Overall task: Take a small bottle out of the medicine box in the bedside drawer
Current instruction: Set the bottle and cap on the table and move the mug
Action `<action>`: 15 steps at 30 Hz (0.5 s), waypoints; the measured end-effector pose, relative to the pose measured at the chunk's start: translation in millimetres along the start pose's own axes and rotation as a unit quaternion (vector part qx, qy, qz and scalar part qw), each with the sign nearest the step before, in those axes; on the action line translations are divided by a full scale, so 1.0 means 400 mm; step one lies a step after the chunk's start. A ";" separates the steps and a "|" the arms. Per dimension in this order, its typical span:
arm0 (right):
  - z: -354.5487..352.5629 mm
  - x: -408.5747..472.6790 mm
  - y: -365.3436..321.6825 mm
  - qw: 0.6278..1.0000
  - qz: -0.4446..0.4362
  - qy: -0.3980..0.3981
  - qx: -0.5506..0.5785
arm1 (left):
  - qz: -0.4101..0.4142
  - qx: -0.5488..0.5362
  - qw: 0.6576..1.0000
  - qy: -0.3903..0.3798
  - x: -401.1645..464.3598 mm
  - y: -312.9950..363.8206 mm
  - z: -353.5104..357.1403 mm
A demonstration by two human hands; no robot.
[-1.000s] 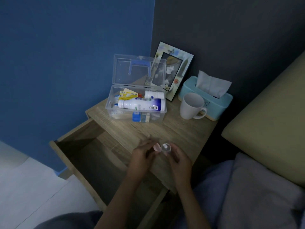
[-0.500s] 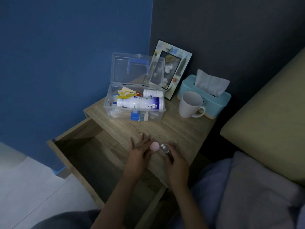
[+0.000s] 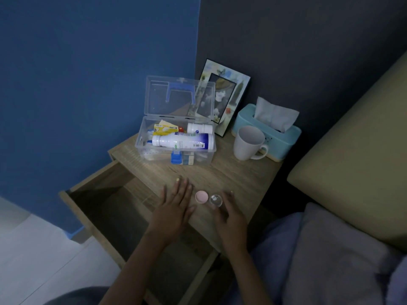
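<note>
A small clear bottle (image 3: 216, 200) stands on the wooden bedside table (image 3: 237, 179), with its pink cap (image 3: 201, 197) lying beside it on the left. My left hand (image 3: 176, 203) rests flat on the tabletop just left of the cap, fingers spread, holding nothing. My right hand (image 3: 231, 213) hovers open just right of the bottle, fingertips close to it. The clear medicine box (image 3: 176, 142) sits open at the back of the table, holding a large white bottle (image 3: 182, 140), a smaller white bottle (image 3: 199, 128) and a yellow packet. The drawer (image 3: 105, 208) below is pulled out.
A white mug (image 3: 248, 143), a teal tissue box (image 3: 267, 128) and a picture frame (image 3: 224, 102) stand at the back right of the table. A bed with grey bedding (image 3: 341, 249) lies to the right. The blue wall is to the left.
Both hands held the small bottle and its cap together a second ago. The cap and bottle now stand on the table, and both hands have let go and opened.
</note>
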State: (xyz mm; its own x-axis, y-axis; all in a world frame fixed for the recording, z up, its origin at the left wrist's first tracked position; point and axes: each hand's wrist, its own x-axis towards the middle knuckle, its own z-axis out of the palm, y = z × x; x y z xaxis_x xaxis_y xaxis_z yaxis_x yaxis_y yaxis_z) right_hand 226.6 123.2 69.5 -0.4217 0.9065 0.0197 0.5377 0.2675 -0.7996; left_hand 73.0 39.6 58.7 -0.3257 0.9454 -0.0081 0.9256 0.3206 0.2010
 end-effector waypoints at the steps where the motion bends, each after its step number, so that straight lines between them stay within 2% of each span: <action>1: -0.002 0.002 -0.004 1.000 0.005 0.001 0.016 | 0.003 0.002 1.000 0.000 -0.001 -0.002 0.002; 4: -0.022 0.034 -0.024 0.997 -0.007 0.035 0.061 | 0.003 -0.003 1.000 0.010 -0.008 -0.003 0.006; 9: -0.101 0.191 -0.081 0.973 -0.030 0.170 0.154 | 0.010 0.002 1.000 0.026 -0.017 0.009 -0.021; 15: -0.150 0.369 -0.080 0.956 0.029 0.260 0.135 | 0.008 0.003 1.000 0.028 -0.019 0.010 -0.027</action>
State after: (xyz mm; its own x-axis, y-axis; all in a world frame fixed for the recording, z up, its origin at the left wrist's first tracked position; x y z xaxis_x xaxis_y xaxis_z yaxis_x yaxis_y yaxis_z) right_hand 191.0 267.9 133.9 0.0606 0.9759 0.2098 0.3125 0.1811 -0.9325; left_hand 77.3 33.0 70.1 -0.3215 0.9456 0.0504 0.9318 0.3064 0.1945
